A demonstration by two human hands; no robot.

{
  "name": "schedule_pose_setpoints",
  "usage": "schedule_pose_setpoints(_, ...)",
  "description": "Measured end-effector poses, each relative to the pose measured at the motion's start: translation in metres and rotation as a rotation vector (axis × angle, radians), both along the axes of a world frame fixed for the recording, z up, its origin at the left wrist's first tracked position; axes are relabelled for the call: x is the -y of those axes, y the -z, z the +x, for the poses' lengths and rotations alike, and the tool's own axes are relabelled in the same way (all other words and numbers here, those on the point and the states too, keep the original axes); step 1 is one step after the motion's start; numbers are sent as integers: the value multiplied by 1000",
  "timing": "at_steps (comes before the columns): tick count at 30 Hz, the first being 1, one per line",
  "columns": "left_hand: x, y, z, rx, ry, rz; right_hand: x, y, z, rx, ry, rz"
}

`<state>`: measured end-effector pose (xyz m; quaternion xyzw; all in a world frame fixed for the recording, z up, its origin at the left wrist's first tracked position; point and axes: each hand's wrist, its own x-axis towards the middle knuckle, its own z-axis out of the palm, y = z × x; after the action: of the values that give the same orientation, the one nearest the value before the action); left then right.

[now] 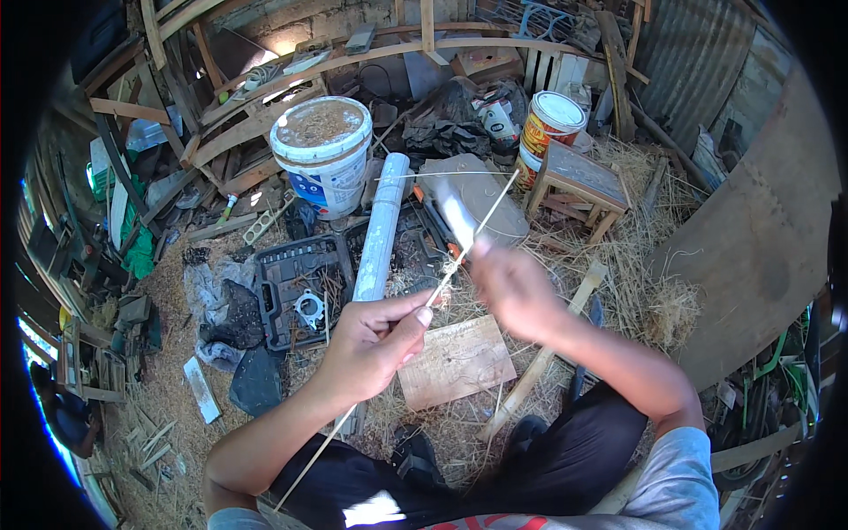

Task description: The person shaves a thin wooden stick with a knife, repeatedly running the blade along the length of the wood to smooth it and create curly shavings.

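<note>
A thin, pale stick [495,207] slants across the middle, running from the upper right down past my left forearm to my lap. My left hand [375,344] pinches it between thumb and fingers. Just right of it, my right hand [521,291] is closed and partly smeared by motion. From that hand a bright, blurred blade [456,219] points up and away, crossing close to the stick; it looks like a knife, its handle hidden in my fingers. Below my hands a square wooden board [455,364] lies on the shaving-strewn ground, between my feet and the stone block [490,203].
A grey-white pipe [382,225] lies beside an open tool case [305,300]. Beyond stand a white bucket [322,177], stacked paint cans [552,119] and a small stool [583,172]. A wooden strip [548,355] lies right of the board. A person [71,411] is at the far left.
</note>
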<state>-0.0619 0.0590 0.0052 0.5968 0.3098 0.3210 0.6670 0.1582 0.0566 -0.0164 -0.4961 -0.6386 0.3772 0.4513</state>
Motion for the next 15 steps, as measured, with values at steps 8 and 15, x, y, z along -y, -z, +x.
schedule_pose_setpoints(8,-1,3,-4,10,-6,17,14,7,-15,93,-23,81)
schedule_pose_setpoints(15,-2,5,-8,10,-26,45,15,4,-14,200,-51,126)
